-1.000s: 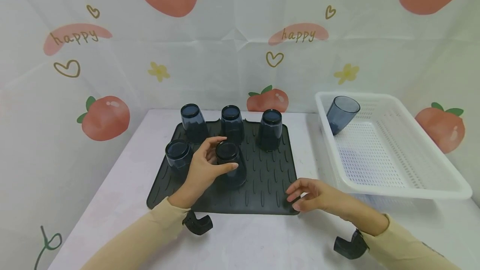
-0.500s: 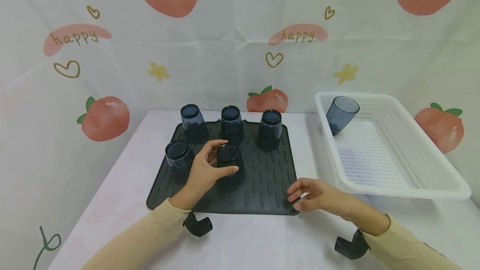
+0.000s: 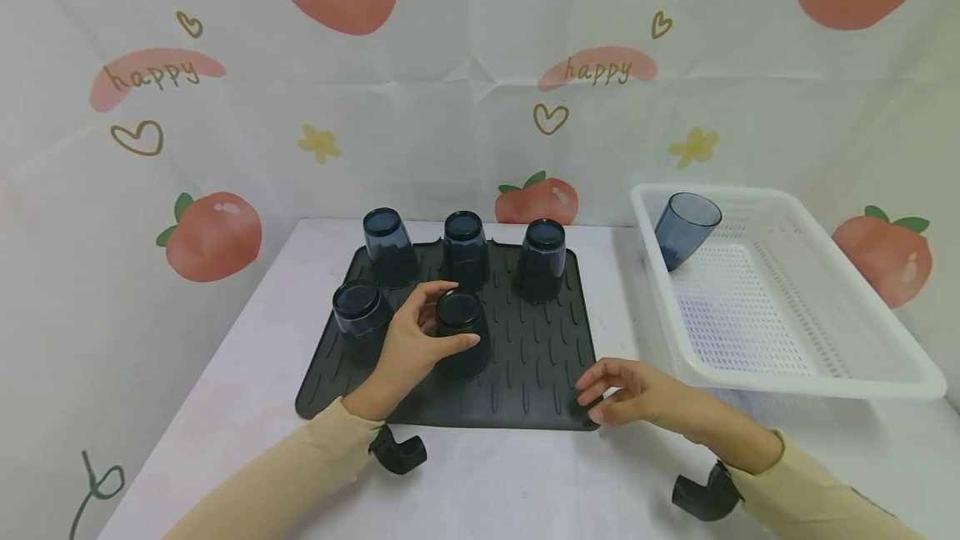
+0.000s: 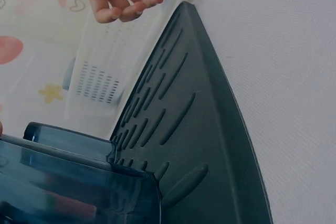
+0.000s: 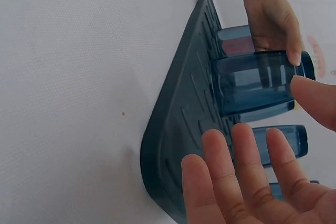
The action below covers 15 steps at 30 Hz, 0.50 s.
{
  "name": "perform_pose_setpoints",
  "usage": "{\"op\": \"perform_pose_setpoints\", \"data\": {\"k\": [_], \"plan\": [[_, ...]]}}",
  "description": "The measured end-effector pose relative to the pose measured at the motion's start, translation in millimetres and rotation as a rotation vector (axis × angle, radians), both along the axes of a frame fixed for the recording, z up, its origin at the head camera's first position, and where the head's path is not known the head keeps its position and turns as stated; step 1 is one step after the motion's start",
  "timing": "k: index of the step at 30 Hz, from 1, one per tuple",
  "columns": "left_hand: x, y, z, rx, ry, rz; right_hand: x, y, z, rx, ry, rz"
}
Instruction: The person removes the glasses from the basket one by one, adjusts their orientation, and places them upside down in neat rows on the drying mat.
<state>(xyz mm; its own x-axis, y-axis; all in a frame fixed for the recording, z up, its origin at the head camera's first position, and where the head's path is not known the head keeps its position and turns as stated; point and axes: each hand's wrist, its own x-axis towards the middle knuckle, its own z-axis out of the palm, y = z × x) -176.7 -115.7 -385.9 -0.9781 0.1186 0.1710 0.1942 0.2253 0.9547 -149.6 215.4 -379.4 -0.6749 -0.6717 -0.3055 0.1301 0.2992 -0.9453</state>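
My left hand [image 3: 407,342] holds a dark blue glass [image 3: 463,350] near its upturned base, thumb on the near side and fingers round the back. That glass stands upside down on the black drying mat [image 3: 525,382]; in the right wrist view its rim is down at the ribbed surface. More upturned glasses stand around it: one at the left [image 3: 362,319], and a back row with a left [image 3: 390,248], a middle [image 3: 465,250] and a right glass [image 3: 542,261]. My right hand [image 3: 637,394], holding nothing, hovers by the mat's front right corner with fingers loosely bent.
A white perforated basket [image 3: 810,382] stands on the table at the right. One blue glass [image 3: 684,232] leans inside its back left corner. Behind the table hangs a white cloth [image 3: 420,107] printed with peaches and hearts.
The glass in my left hand has come down slightly onto the mat, then stays in place. The right hand has hardly moved.
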Motion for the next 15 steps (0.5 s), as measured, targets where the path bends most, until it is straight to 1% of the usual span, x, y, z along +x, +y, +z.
{"op": "perform_pose_setpoints", "data": {"k": [7,15], "plan": [[0.1,2.3,0.3,0.049,-0.024,-0.004,0.3,-0.1,-1.3,0.006,-0.008,0.004],[-0.4,0.6,-4.6,0.094,-0.070,-0.013,0.3,-0.2,-2.2,0.005,-0.015,0.002]]}}
